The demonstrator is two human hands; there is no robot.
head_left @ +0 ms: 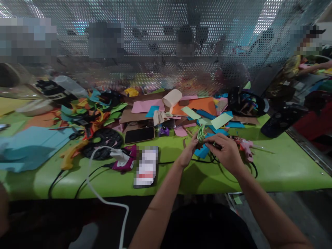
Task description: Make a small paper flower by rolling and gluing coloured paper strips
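Between my hands is a small piece of layered, curled light-green paper (pixel 201 134). My left hand (pixel 190 150) is closed around its lower left side. From the right, my right hand (pixel 223 148) meets it with thumb and fingers pinched together at its base; whether they grip the paper or something small, I cannot make out. Blue paper (pixel 202 152) lies on the table just below the hands. A pink glue gun (pixel 246 147) rests to the right of my right hand. Light-green paper strips (pixel 221 120) lie behind the hands.
The green table (pixel 166 180) carries a dark phone (pixel 139 135), a second phone (pixel 146 167), a magenta power strip (pixel 126 162) with cables, and a yellow glue gun (pixel 74 154). Coloured paper scraps are heaped along the perforated metal panel (pixel 155 72). A dark bottle (pixel 280 121) lies far right.
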